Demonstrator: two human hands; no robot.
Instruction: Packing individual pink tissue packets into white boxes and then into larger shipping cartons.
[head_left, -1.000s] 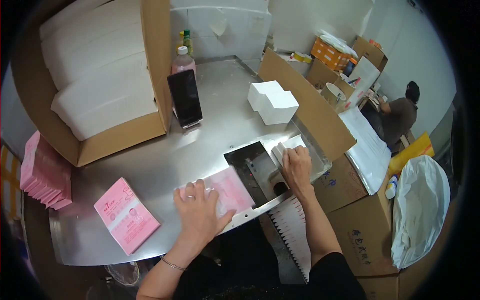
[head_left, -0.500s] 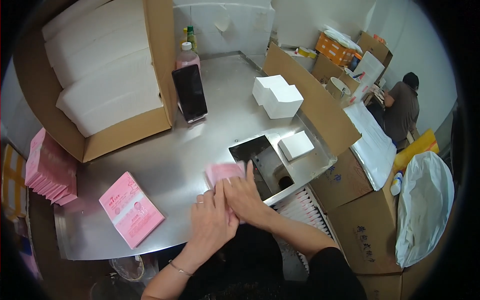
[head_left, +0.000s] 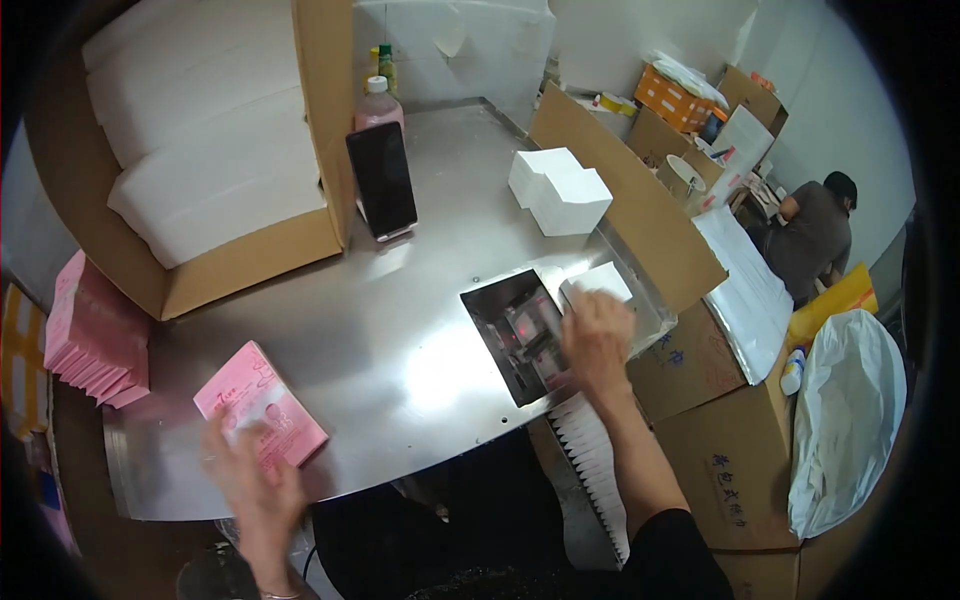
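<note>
My left hand [head_left: 252,482], blurred by motion, has its fingers apart over the near-left part of a stack of flat pink printed wrappers [head_left: 285,425] on the metal table. Whether it touches the wrappers I cannot tell. On the right, my right hand [head_left: 598,345] is at the near edge of a small stack of white folded tissues [head_left: 605,280] and partly covers it. Its fingers are bent and blurred, with the tips hidden. Just left of that hand is a rectangular opening [head_left: 490,300] in the tabletop, with a small red light and dark parts inside.
A carton [head_left: 250,255] of white tissues stands back left, with pink packets [head_left: 85,340] below it. A phone [head_left: 382,185] leans before a bottle [head_left: 378,100]. More white tissues [head_left: 570,205] stand near a cardboard flap [head_left: 625,185]. Another person [head_left: 810,235] sits far right.
My hands, together on a pink packet at the table's front, have parted. The left moved left to the pink wrappers, the right to the white tissues. The packet is gone from the table's front.
</note>
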